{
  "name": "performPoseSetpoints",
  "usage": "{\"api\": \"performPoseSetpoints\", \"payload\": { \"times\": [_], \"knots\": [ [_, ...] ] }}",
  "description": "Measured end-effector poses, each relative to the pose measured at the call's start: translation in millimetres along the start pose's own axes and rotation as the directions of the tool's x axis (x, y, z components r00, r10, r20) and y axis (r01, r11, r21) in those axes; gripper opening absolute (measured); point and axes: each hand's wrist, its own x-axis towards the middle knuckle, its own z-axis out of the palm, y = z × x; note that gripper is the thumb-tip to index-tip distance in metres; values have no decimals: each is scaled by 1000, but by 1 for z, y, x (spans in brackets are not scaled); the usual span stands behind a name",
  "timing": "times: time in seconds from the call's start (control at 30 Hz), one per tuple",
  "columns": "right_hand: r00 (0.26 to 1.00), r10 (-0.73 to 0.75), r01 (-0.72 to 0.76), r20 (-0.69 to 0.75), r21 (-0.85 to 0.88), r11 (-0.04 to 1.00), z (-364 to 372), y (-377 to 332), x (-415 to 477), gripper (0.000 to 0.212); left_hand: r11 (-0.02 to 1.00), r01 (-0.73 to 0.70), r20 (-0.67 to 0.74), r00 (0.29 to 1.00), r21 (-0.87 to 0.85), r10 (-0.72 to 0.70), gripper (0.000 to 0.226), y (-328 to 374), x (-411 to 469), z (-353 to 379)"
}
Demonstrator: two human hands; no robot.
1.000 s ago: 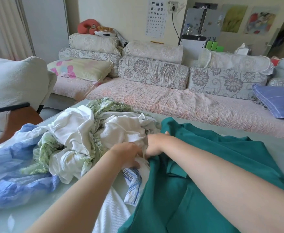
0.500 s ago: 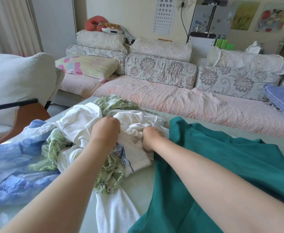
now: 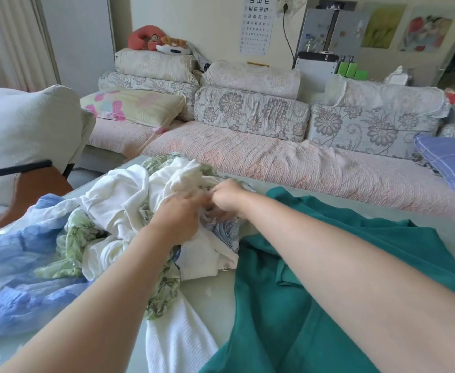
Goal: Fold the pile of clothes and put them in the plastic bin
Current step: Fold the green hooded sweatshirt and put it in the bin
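Closing in now: the left hand [image 3: 179,219] has been sliding right and is meeting the right hand [image 3: 226,196], just beside it. Nearest, the green garment [image 3: 301,305] is lying unfolded across the table [image 3: 212,289]. Farther in, the right hand is curling its fingers into the pile of clothes [image 3: 129,205]. The left is blurring, so its grip is impossible to tell. Singling out one piece and lifting it clear is looking wisest, since the layers are tangling. Beyond, the sofa [image 3: 274,162] is showing, but no plastic bin.

A pile of clothes [image 3: 118,211] lies on the counter [image 3: 212,290], left of a spread garment [image 3: 274,319]; a sofa [image 3: 274,157] stands behind the counter.
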Motion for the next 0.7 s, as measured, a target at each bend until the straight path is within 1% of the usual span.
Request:
{"api": "performPoseSetpoints", "payload": {
  "times": [0.03, 0.07, 0.1, 0.13, 0.17, 0.2, 0.23, 0.27, 0.3, 0.33, 0.37, 0.4, 0.43, 0.47, 0.5, 0.53, 0.6, 0.63, 0.7],
  "knots": [
    [994, -37, 20, -98, -174, 985, -16, 13, -6, 25, 992, -11, 144, 990, 129, -8, 39, 5, 1, 4],
    [982, -95, 38, -165, -319, 947, -29, 26, -10, 26, 974, -12, 228, 973, 226, -41, 37, 12, 3, 7],
    [966, -156, 58, -206, -416, 908, -38, 37, -16, 31, 960, 12, 249, 965, 280, -85, 35, 19, 4, 8],
    [956, -191, 68, -224, -465, 883, -47, 51, -20, 35, 953, 34, 236, 966, 300, -108, 34, 31, 6, 7],
    [954, -194, 55, -229, -503, 862, -55, 66, -26, 37, 956, 33, 196, 976, 291, -94, 33, 44, 11, 7],
    [957, -179, 22, -227, -561, 828, -58, 81, -28, 39, 965, 5, 159, 986, 264, -48, 33, 55, 17, 9],
    [967, -138, -30, -215, -631, 775, -58, 97, -30, 41, 975, -31, 128, 992, 220, 3, 36, 67, 24, 12],
    [979, -63, -92, -195, -694, 714, -57, 114, -30, 43, 987, -61, 129, 991, 148, 42, 40, 77, 30, 16],
    [985, 21, -141, -172, -722, 677, -56, 129, -32, 47, 996, -66, 185, 981, 61, 53, 43, 87, 33, 20],
    [985, 98, -170, -141, -712, 681, -54, 144, -34, 54, 998, -55, 285, 957, 3, 51, 46, 98, 33, 24],
    [984, 141, -178, -111, -681, 710, -52, 156, -36, 62, 999, -37, 432, 901, -4, 35, 50, 106, 32, 31],
    [986, 143, -166, -88, -653, 739, -50, 167, -36, 66, 998, -50, 586, 810, 42, 16, 55, 115, 30, 35],
    [989, 130, -149, -77, -641, 753, -50, 173, -36, 68, 991, -71, 716, 697, 113, -31, 60, 121, 28, 40],
    [990, 121, -136, -68, -634, 761, -51, 176, -34, 69, 981, -92, 783, 617, 172, -80, 61, 124, 27, 42],
    [991, 116, -128, -60, -629, 767, -53, 175, -31, 68, 975, -88, 796, 594, 204, -113, 57, 126, 30, 40],
    [992, 108, -123, -61, -617, 777, -56, 172, -27, 67, 978, -56, 784, 608, 201, -126, 50, 124, 35, 38],
    [993, 47, -102, -106, -609, 787, -64, 165, -17, 63, 988, 104, 719, 679, 111, -152, 40, 118, 43, 36],
    [991, -12, -76, -135, -626, 776, -68, 162, -11, 61, 983, 175, 688, 707, 54, -164, 44, 116, 45, 38],
    [978, -152, 14, -143, -682, 731, -77, 155, 3, 59, 971, 238, 637, 749, -1, -182, 54, 112, 46, 45]
  ]
}}
